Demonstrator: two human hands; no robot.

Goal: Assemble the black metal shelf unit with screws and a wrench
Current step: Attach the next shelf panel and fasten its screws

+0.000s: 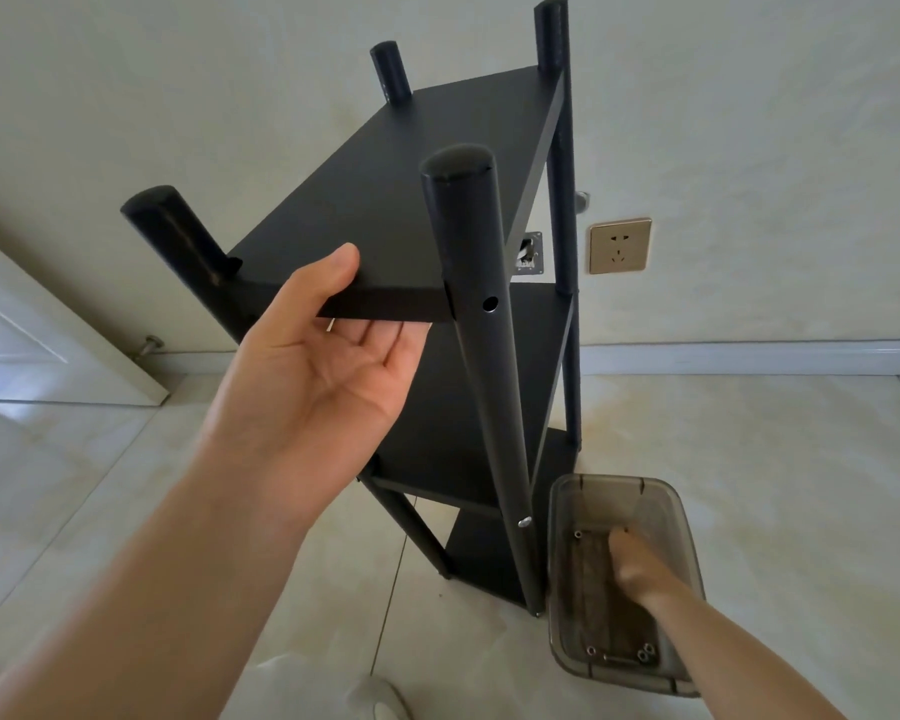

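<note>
Four posts are seen rising above the top board (385, 200) of the black shelf (453, 397), which stands on the tiled floor (749, 485) before a wall. The board's near edge is gripped by the left hand (328, 356): thumb laid on top, fingers together beneath, palm turned toward the camera. An empty screw hole (489, 304) is visible in the near right post (476, 314), level with that board; lower on the same post a screw (524, 522) is seated. A clear tub (562, 563) is set on the floor just beside the shelf's right foot. The right hand (632, 563) is lowered into the tub; fingers curled, whether pinching anything cannot be told. Loose screws (645, 653) lie at its bottom. A socket (619, 245) is mounted on the wall.
</note>
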